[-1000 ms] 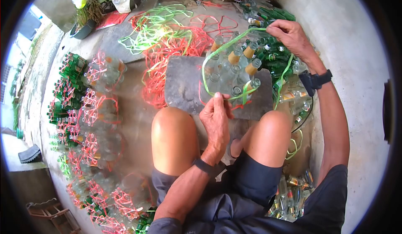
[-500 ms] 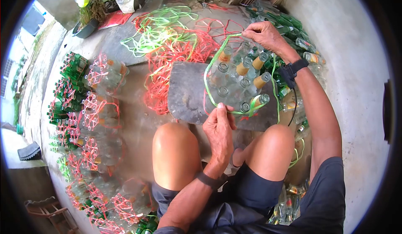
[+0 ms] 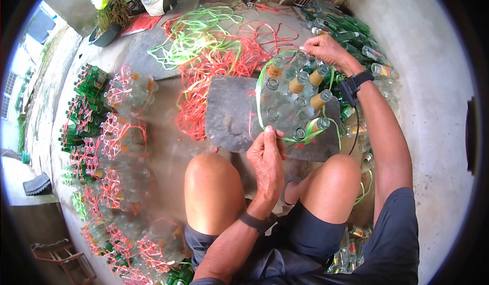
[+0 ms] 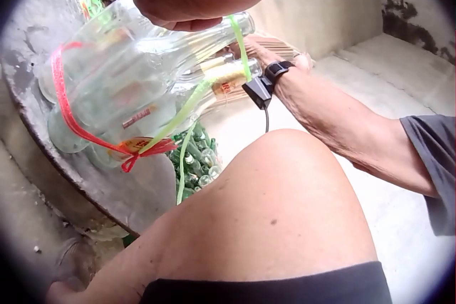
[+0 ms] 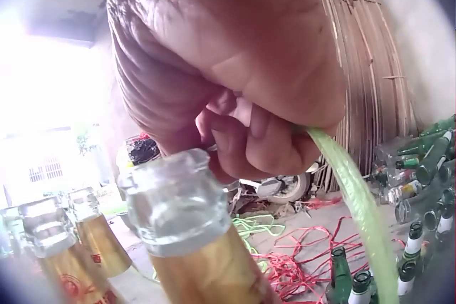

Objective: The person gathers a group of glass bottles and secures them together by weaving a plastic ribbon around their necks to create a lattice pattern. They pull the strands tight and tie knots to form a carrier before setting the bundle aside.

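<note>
Clear glass bottles, some with gold neck labels, stand in a bundle on a dark board. A red strip, knotted, circles their bodies in the left wrist view. Green plastic strip loops around the necks. At the near side of the bundle, the left hand pinches the strip between thumb and fingers. The right hand pinches the strip at the far side, by the bottle mouths. In the right wrist view, its curled fingers hold the green strip beside a bottle mouth.
Tied bottle bundles stand in rows at the left. A tangle of red and green strips lies beyond the board. Loose green bottles are heaped by the right wall. Bare knees flank the near side.
The right hand has come left and down from its raised position, bringing the green strip closer to the far bottle necks. The left hand keeps its pinch near the bundle's near edge.
</note>
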The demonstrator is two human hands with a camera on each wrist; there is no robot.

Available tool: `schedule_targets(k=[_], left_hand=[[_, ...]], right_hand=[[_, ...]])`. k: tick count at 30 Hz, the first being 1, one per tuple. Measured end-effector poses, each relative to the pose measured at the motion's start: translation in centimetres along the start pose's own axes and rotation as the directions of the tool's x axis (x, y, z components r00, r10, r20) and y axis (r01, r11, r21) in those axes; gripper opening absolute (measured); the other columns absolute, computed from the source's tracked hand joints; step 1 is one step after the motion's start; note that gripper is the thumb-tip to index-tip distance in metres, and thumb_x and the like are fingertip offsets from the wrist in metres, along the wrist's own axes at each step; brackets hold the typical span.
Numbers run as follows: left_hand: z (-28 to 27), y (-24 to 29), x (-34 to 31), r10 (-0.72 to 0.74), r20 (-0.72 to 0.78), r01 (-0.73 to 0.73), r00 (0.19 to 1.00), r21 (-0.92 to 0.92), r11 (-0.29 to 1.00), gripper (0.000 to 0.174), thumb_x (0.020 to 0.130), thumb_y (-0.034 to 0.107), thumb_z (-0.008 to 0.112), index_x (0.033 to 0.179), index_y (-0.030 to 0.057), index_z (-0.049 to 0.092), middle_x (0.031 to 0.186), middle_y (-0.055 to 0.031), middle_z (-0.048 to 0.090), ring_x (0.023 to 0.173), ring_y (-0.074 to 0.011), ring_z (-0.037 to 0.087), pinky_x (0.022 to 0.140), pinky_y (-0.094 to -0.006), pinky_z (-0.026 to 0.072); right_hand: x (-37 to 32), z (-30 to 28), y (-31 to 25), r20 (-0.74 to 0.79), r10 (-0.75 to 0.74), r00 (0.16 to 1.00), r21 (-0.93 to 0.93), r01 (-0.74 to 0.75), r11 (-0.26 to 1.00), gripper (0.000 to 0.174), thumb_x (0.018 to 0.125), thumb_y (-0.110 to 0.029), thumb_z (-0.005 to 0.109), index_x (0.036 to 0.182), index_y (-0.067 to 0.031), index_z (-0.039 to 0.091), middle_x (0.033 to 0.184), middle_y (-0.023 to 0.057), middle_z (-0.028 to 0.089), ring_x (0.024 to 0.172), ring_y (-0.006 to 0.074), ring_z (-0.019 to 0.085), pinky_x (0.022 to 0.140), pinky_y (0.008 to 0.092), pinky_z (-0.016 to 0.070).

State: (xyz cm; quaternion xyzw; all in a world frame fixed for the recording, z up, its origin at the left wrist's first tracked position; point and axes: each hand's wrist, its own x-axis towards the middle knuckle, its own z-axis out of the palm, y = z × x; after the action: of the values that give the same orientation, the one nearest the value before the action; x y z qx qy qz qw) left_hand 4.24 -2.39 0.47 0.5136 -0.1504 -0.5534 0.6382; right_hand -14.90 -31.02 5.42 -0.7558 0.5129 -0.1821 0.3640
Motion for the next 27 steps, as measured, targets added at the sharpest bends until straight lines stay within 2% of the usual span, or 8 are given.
schedule_targets(k=[5,8,11,14,16,17,19,27], left_hand=[[-0.2,-0.2,0.3,0.008,0.012,-0.009,1.000,0.010,1.000,0.037,0.112,0.031,0.060,0.093,0.0024,0.073,0.067,-0.0008,0.058,0.055,-0.0091,0.051,0.054,-0.0264,0.0434],[-0.1,-0.1,0.2,0.008,0.001,-0.008,1.000,0.018,1.000,0.037,0.112,0.032,0.061,0.092,0.0027,0.072,0.066,-0.0006,0.058,0.055,-0.0090,0.051,0.054,-0.0263,0.0426],[-0.1,-0.1,0.5,0.001,0.012,-0.001,1.000,0.027,1.000,0.039,0.113,0.032,0.060,0.090,0.0029,0.072,0.065,-0.0005,0.057,0.055,-0.0089,0.051,0.054,-0.0265,0.0415],[-0.2,-0.3,0.7,0.023,0.044,-0.025,0.999,0.037,0.999,0.039,0.113,0.033,0.060,0.090,0.0028,0.071,0.064,-0.0003,0.056,0.055,-0.0088,0.050,0.053,-0.0267,0.0407],[-0.2,-0.3,0.9,0.022,0.049,-0.024,0.999,0.043,0.999,0.040,0.113,0.033,0.059,0.090,0.0028,0.071,0.064,-0.0001,0.056,0.055,-0.0088,0.050,0.053,-0.0267,0.0405],[-0.2,-0.3,0.9,0.020,0.052,-0.023,0.998,0.049,0.999,0.040,0.114,0.033,0.059,0.091,0.0027,0.071,0.064,0.0001,0.056,0.055,-0.0087,0.049,0.054,-0.0267,0.0403],[-0.1,-0.3,0.9,0.029,0.061,-0.033,0.998,0.052,0.998,0.040,0.114,0.033,0.059,0.091,0.0026,0.071,0.064,0.0002,0.056,0.056,-0.0087,0.050,0.054,-0.0265,0.0404],[-0.2,-0.5,1.2,0.073,0.107,-0.080,0.992,0.059,0.995,0.037,0.114,0.033,0.059,0.096,0.0024,0.072,0.068,0.0010,0.057,0.059,-0.0077,0.051,0.055,-0.0260,0.0414]], right_hand=[[-1.2,0.0,1.4,0.044,-0.004,0.999,0.044,0.002,0.999,0.029,0.100,-0.029,0.073,0.092,-0.0016,0.078,0.076,-0.0054,0.062,0.071,0.0053,0.052,0.062,0.0270,0.0406],[-2.7,-0.1,0.8,-0.022,0.050,0.999,0.046,-0.049,0.998,0.029,0.101,-0.030,0.073,0.090,-0.0032,0.078,0.075,-0.0060,0.060,0.071,0.0053,0.052,0.061,0.0266,0.0387],[-4.2,-0.5,0.4,-0.030,0.085,0.996,0.067,-0.083,0.994,0.033,0.100,-0.033,0.074,0.100,-0.0013,0.082,0.080,-0.0023,0.068,0.077,0.0080,0.057,0.071,0.0272,0.0466],[-5.2,-0.4,0.2,-0.017,0.162,0.987,0.171,-0.157,0.973,0.030,0.100,-0.034,0.074,0.100,-0.0047,0.082,0.073,-0.0056,0.062,0.067,0.0059,0.051,0.060,0.0264,0.0404],[-5.4,-0.2,1.2,0.009,0.232,0.973,0.272,-0.225,0.935,0.027,0.102,-0.034,0.073,0.101,-0.0083,0.082,0.068,-0.0099,0.053,0.059,0.0025,0.042,0.051,0.0248,0.0306],[-5.5,0.0,1.7,0.009,0.232,0.973,0.273,-0.225,0.935,0.027,0.102,-0.034,0.073,0.101,-0.0083,0.082,0.068,-0.0099,0.053,0.059,0.0025,0.042,0.051,0.0248,0.0306],[-5.9,0.5,2.4,-0.034,0.233,0.972,0.346,-0.207,0.915,0.023,0.104,-0.032,0.071,0.101,-0.0112,0.081,0.066,-0.0129,0.047,0.054,0.0001,0.035,0.047,0.0236,0.0218],[-7.8,2.8,3.9,-0.127,0.114,0.985,0.422,-0.050,0.905,0.022,0.108,-0.029,0.066,0.111,-0.0094,0.077,0.076,-0.0105,0.056,0.056,-0.0008,0.035,0.047,0.0215,0.0237]])
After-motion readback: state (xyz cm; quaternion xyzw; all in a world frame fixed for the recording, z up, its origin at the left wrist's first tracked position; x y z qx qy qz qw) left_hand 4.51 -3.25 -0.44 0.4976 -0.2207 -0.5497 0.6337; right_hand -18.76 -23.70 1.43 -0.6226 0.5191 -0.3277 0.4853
